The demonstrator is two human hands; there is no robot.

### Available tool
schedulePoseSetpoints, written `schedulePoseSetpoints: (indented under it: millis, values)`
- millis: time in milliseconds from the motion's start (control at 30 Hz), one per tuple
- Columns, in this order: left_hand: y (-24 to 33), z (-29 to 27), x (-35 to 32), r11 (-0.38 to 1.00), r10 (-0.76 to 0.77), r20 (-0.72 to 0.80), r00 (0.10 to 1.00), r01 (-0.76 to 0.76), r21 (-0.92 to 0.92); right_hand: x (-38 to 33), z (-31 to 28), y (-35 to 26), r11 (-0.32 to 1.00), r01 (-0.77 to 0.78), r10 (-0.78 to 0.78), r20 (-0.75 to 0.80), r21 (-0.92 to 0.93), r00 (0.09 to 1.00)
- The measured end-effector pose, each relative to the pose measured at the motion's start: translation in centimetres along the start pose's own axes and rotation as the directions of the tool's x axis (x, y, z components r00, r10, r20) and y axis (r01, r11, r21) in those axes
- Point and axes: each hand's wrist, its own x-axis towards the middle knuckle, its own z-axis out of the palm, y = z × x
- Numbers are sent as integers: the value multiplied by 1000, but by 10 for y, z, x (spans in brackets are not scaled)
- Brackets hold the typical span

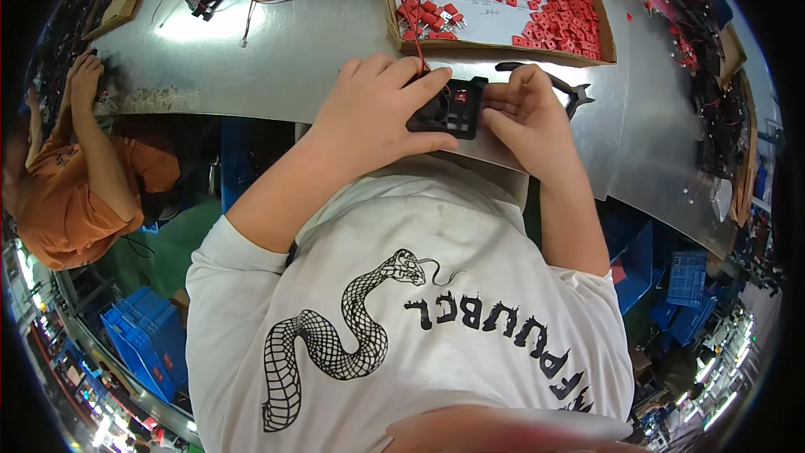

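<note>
We had a black plastic housing (466,106) at the near edge of the metal tabletop (335,63), roughly rectangular, its open inner side turned up toward us. Our left hand (379,106) covered its left part, and our right hand (527,117) was at its right edge. Within it we saw a small red piece (460,96) near the upper middle and small greyish squares (458,126) toward the lower side. A thin red wire (417,29) rose from beside our left fingers; we could not tell where it joined the housing, nor whether the housing rested on the metal.
</note>
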Motion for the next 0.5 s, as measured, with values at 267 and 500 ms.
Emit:
schedulePoseSetpoints:
  millis: [267,500]
  values:
    - [6,0,8,1000,-15,48,999,15,-1,-5,-1,-38,653,496,-476,200,-573,856]
    - [12,-7,13,997,-74,102,992,73,9,-2,4,-43,699,353,-373,104,-622,922]
